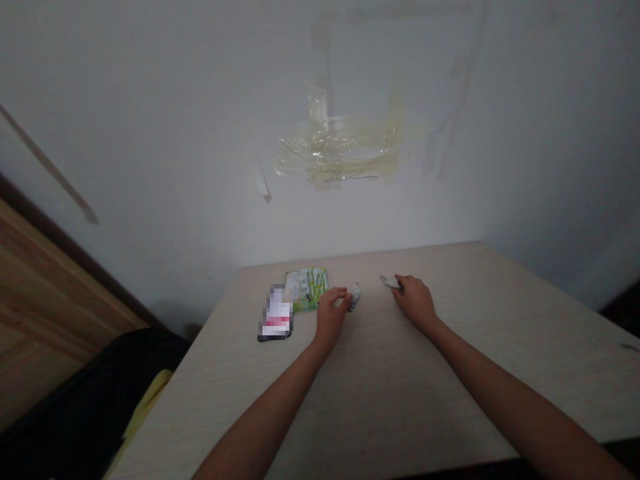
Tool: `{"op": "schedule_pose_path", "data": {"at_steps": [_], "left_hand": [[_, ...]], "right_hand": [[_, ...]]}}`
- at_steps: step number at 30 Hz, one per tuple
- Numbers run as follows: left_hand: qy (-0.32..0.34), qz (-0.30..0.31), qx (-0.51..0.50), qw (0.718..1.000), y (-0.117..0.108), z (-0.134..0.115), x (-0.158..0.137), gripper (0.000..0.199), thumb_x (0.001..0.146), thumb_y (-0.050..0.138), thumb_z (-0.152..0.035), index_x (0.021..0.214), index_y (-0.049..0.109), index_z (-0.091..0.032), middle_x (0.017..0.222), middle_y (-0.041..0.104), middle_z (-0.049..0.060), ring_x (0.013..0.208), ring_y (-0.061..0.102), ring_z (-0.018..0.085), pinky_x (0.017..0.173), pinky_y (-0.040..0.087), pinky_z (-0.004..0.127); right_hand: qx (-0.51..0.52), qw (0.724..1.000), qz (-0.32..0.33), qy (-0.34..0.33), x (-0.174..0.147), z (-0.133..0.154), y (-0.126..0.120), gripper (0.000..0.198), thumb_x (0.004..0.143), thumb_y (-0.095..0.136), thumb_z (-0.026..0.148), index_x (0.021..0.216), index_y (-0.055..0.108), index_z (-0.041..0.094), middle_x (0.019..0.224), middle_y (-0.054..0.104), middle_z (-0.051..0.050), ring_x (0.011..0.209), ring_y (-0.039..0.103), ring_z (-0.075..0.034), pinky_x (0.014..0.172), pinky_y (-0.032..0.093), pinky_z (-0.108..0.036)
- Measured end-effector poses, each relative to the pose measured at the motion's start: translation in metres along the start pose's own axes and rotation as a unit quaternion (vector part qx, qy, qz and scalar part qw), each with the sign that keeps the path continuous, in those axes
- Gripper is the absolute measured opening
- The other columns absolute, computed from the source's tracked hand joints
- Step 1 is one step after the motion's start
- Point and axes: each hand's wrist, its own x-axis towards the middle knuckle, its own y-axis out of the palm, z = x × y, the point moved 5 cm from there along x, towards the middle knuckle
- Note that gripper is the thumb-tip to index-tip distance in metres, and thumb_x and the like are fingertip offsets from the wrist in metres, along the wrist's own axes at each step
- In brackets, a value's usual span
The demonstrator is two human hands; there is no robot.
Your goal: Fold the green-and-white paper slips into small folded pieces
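Over the middle of the table, my left hand (332, 312) pinches a small whitish piece with dark stripes (355, 296), perhaps folded paper or wrapper. To its right, my right hand (416, 301) has its fingers closed on another small pale, flat piece (389, 282). A gap separates the two pieces. Just left of my left hand lies a green and white printed packet (311, 287), partly covered by that hand. Beside the packet is a phone (277, 320) with its screen blurred out. My fingers hide part of both pieces.
The pale wooden table (390, 400) meets a white wall (200, 167) with peeling clear tape (345, 153). At left are a wooden panel (40, 300), a black item (100, 393) and some yellow cloth (145, 407) beside the table edge.
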Motion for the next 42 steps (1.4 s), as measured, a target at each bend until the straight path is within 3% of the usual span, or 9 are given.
{"op": "schedule_pose_path", "data": {"at_steps": [8, 14, 18, 23, 33, 42], "left_hand": [[-0.004, 0.007, -0.024, 1.0, 0.001, -0.003, -0.001, 0.024, 0.083, 0.059, -0.042, 0.082, 0.071, -0.021, 0.105, 0.071, 0.005, 0.106, 0.062, 0.02, 0.1, 0.043, 0.037], [-0.007, 0.006, -0.054, 0.999, 0.002, -0.001, 0.0, 0.025, 0.083, 0.059, -0.041, 0.083, 0.071, -0.019, 0.104, 0.07, 0.007, 0.105, 0.062, 0.021, 0.098, 0.044, 0.037], [-0.009, -0.001, -0.064, 0.998, 0.001, 0.002, 0.001, 0.025, 0.083, 0.059, -0.041, 0.086, 0.071, -0.019, 0.103, 0.071, 0.008, 0.104, 0.062, 0.021, 0.096, 0.044, 0.037], [-0.014, -0.002, -0.06, 0.998, -0.002, 0.001, 0.002, 0.025, 0.085, 0.057, -0.039, 0.09, 0.071, -0.019, 0.101, 0.072, 0.007, 0.102, 0.062, 0.021, 0.093, 0.045, 0.036], [-0.015, -0.009, -0.063, 0.998, -0.004, -0.004, 0.001, 0.026, 0.085, 0.057, -0.04, 0.089, 0.07, -0.018, 0.096, 0.072, 0.007, 0.096, 0.063, 0.02, 0.09, 0.046, 0.035], [-0.01, -0.003, -0.038, 0.999, -0.003, -0.003, 0.001, 0.025, 0.084, 0.057, -0.039, 0.087, 0.071, -0.018, 0.092, 0.072, 0.006, 0.092, 0.064, 0.02, 0.086, 0.048, 0.034]], "right_hand": [[0.122, 0.992, 0.026, -0.013, 0.005, 0.001, 0.007, 0.034, 0.085, 0.058, 0.034, 0.114, 0.067, 0.018, 0.11, 0.066, -0.013, 0.101, 0.058, -0.027, 0.09, 0.041, -0.037], [0.202, 0.974, 0.039, -0.094, 0.001, 0.022, 0.002, 0.032, 0.083, 0.062, 0.034, 0.111, 0.067, 0.019, 0.103, 0.066, -0.01, 0.101, 0.057, -0.025, 0.091, 0.042, -0.037], [0.267, 0.946, 0.08, -0.165, -0.007, 0.045, -0.003, 0.031, 0.082, 0.064, 0.033, 0.111, 0.068, 0.023, 0.098, 0.065, -0.008, 0.093, 0.059, -0.022, 0.085, 0.047, -0.035], [0.287, 0.926, 0.101, -0.222, -0.014, 0.06, -0.005, 0.031, 0.08, 0.068, 0.033, 0.109, 0.068, 0.025, 0.099, 0.064, -0.007, 0.096, 0.058, -0.023, 0.086, 0.047, -0.037], [0.328, 0.913, 0.117, -0.213, -0.015, 0.064, -0.01, 0.026, 0.074, 0.074, 0.034, 0.095, 0.065, 0.023, 0.099, 0.065, -0.005, 0.099, 0.058, -0.023, 0.09, 0.045, -0.038], [0.348, 0.896, 0.13, -0.245, -0.015, 0.068, -0.008, 0.013, 0.081, 0.069, 0.033, 0.09, 0.069, 0.025, 0.094, 0.068, -0.004, 0.104, 0.058, -0.023, 0.096, 0.042, -0.041]]}}
